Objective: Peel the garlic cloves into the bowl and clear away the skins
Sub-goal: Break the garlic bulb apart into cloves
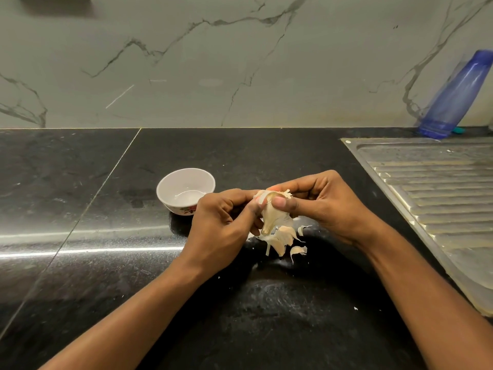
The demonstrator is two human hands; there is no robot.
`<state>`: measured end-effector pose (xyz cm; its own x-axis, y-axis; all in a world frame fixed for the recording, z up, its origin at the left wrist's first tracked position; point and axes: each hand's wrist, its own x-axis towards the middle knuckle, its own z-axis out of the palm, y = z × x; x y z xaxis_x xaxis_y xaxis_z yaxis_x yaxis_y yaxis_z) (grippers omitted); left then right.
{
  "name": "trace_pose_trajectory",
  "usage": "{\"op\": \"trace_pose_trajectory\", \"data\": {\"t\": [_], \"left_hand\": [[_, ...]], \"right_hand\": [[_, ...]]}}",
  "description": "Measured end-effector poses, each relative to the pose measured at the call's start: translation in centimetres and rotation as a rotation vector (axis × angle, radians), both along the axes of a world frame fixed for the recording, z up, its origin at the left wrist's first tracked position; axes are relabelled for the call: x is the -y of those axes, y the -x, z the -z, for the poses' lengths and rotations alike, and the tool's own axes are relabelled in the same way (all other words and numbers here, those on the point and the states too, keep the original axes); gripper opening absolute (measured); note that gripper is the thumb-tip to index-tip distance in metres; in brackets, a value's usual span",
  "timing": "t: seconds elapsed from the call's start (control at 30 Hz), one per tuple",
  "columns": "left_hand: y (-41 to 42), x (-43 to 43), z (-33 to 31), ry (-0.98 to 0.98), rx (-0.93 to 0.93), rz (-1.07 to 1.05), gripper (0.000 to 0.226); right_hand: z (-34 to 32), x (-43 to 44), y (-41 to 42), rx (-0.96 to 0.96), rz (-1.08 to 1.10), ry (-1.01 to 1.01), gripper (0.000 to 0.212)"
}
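Note:
Both hands meet above the black counter and hold one garlic piece [273, 213] between them. My left hand [226, 222] grips it from the left with curled fingers. My right hand [322, 202] pinches its top, thumb pressed on the papery skin. Loose skins [282, 240] lie on the counter just below the hands. A small white bowl [170, 186] with a flower pattern stands to the left of my left hand; nothing shows inside it.
A steel sink drainboard [437, 188] takes up the counter's right side. A blue bottle [456, 97] leans against the marble wall at the back right. Tiny skin flecks dot the counter near me.

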<state>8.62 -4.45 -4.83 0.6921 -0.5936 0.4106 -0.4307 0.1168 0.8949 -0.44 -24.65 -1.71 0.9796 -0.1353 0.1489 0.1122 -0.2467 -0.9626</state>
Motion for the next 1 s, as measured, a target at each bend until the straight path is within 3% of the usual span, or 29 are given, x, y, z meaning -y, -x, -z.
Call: {"op": "trace_pose_trajectory", "data": {"t": [0.23,0.53,0.8,1.0], "left_hand": [[-0.4,-0.5,-0.2,-0.094,0.079,0.070,0.020],[-0.4,-0.6,-0.5,-0.075,0.114,0.093,0.020],[-0.1,0.3,-0.5,0.080,-0.112,0.043,0.020],[-0.1,0.4,-0.2,0.100,-0.121,-0.010,0.016]], "right_hand": [[-0.5,0.6,0.4,-0.031,-0.064,0.025,0.030],[-0.6,1.0,0.6,-0.009,-0.087,-0.014,0.030],[-0.2,1.1,-0.1,0.007,-0.030,-0.119,0.033],[-0.2,1.4,-0.4,0.038,0.076,-0.187,0.034]]}}
